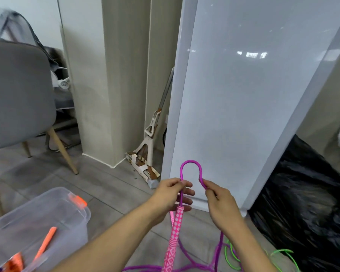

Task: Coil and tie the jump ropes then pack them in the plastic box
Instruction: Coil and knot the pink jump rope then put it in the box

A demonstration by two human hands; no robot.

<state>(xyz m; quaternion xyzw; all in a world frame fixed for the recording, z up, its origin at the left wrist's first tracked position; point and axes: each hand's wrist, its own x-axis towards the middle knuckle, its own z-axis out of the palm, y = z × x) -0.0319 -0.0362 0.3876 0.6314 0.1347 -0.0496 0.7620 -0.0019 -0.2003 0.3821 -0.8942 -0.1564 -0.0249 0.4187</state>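
Purple rope loop point(190, 161) arches just above your fingertips point(183, 182); left hand point(172, 195) pinches one leg, right hand point(222, 205) pinches the other

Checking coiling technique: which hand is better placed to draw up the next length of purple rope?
The right hand, probably: it pinches only the loop's free side, and purple rope trails from it to the floor. The left hand grips the rope above the pink handles, anchoring them.
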